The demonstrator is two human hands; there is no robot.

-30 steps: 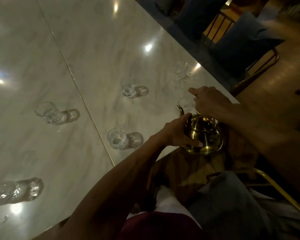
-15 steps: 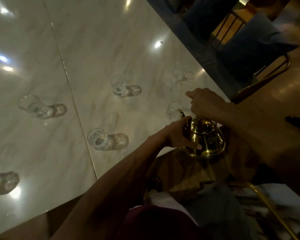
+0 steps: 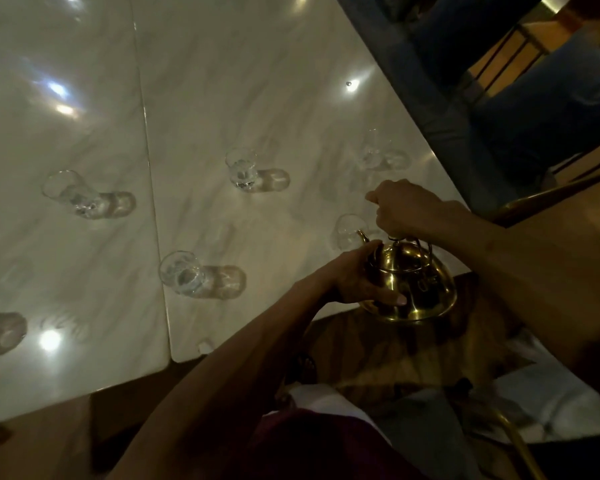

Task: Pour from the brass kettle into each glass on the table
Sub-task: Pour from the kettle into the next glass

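We're gripping the kettle (image 3: 409, 289) handle with the right hand (image 3: 407, 209), fist closed; the left hand (image 3: 355, 280) is cupping its side at the table (image 3: 222, 81) edge. Spout's hovering by the nearest glass (image 3: 347, 232), so we're tilting slowly, aiming inside the rim. Other glasses (image 3: 184, 273) are standing well apart; chair (image 3: 551, 109) beyond.

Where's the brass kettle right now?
The brass kettle is at the table's near right corner, held by both hands, spout by the nearest glass.
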